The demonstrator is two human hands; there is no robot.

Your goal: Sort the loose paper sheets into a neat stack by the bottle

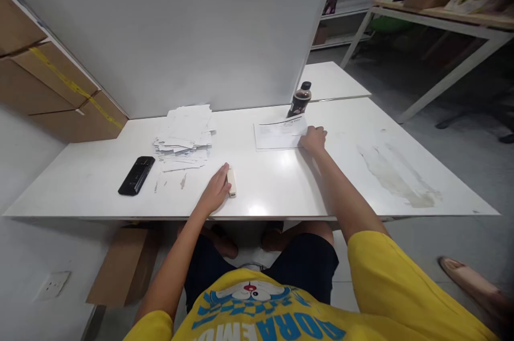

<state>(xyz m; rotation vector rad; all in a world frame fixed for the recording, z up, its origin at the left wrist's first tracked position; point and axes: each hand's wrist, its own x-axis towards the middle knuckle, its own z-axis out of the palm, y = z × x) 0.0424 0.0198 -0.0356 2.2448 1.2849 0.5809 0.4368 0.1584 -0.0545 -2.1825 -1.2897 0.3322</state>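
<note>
My left hand (217,190) rests on the white table, its fingers closed against the left side of a small cream stapler (232,182), which lies lengthwise near the front edge. Several printed paper slips (279,135) lie in a flat, nearly squared stack right of centre. My right hand (314,139) grips the stack's right edge with bent fingers; the fingertips under or behind the paper are partly hidden. Just behind these slips stands a dark drink bottle (300,100) with a black cap.
A loose pile of paper slips (187,129) sits at the back left, with a black phone-like device (137,175) beside it. Cardboard boxes (60,89) stand at the far left. A white board (193,30) rises behind the table (249,207). Another person's foot (468,277) shows at right.
</note>
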